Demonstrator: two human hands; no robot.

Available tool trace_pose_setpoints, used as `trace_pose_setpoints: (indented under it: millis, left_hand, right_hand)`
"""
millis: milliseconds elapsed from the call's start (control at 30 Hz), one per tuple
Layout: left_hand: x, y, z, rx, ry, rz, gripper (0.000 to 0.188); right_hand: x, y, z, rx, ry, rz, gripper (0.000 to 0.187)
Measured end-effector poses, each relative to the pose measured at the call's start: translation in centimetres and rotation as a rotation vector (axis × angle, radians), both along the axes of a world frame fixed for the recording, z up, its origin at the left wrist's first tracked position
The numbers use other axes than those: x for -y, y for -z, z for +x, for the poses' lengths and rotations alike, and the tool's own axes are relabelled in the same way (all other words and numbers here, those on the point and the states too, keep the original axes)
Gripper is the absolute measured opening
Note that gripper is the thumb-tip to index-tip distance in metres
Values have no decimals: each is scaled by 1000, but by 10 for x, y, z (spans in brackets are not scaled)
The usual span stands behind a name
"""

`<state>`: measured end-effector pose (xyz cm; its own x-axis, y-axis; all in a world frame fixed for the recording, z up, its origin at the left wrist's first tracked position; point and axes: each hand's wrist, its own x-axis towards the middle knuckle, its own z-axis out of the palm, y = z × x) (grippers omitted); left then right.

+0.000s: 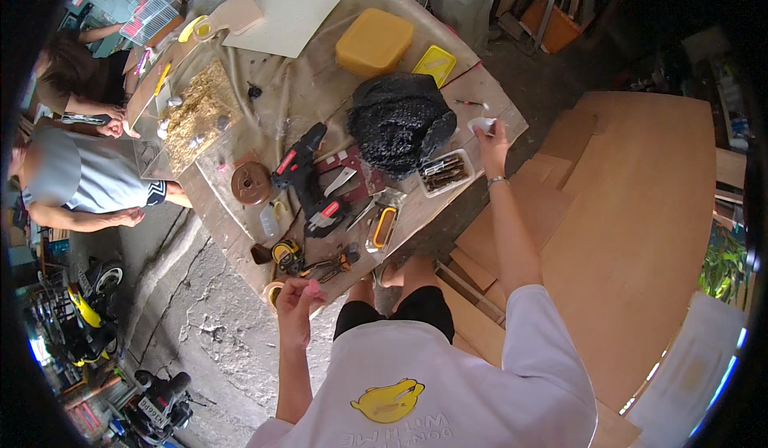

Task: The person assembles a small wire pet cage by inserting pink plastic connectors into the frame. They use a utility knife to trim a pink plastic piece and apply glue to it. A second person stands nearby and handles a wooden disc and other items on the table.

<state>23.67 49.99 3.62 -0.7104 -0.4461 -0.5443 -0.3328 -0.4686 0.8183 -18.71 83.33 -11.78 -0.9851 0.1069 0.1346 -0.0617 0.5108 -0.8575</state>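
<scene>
My left hand (296, 314) is at the near corner of the table, its fingers pinched on a small pink piece (314, 287). At the table's right edge, my right hand (493, 146) grips a small white cup (482, 124). Close to that hand stands a clear tray (445, 174) of brown, stick-like pieces. Beside the tray lies a bundle of black, bumpy plastic wrap (400, 120). A tape measure (286, 254) and pliers (340, 262) lie just beyond my left hand. A black and red cordless drill (300, 168) rests mid-table.
A brown disc-shaped roll (251, 182), a yellow box (374, 42) and a white sheet (284, 22) are on the table. A clear bin (196, 120) holds wood shavings. Two other people are at the left. Large brown boards (632, 232) stand to my right; motorbikes (156, 404) are lower left.
</scene>
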Motion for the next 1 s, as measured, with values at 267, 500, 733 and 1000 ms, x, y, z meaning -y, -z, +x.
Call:
trace_pose_setpoints:
  millis: [267, 500, 733, 1000]
  left_hand:
    - [-93, -4, -131, -20, 192, 11, 12]
    - [-205, 1, -263, -39, 0, 53, 16]
    - [-262, -15, -314, 24, -155, 77, 16]
    - [-248, -5, -358, -37, -293, 22, 12]
  right_hand:
    - [-5, 38, -40, -24, -452, -82, 29]
    - [-11, -21, -97, -47, -643, -50, 30]
    - [54, -51, -211, -184, -866, -31, 29]
    - [196, -63, -263, -472, -1028, -50, 31]
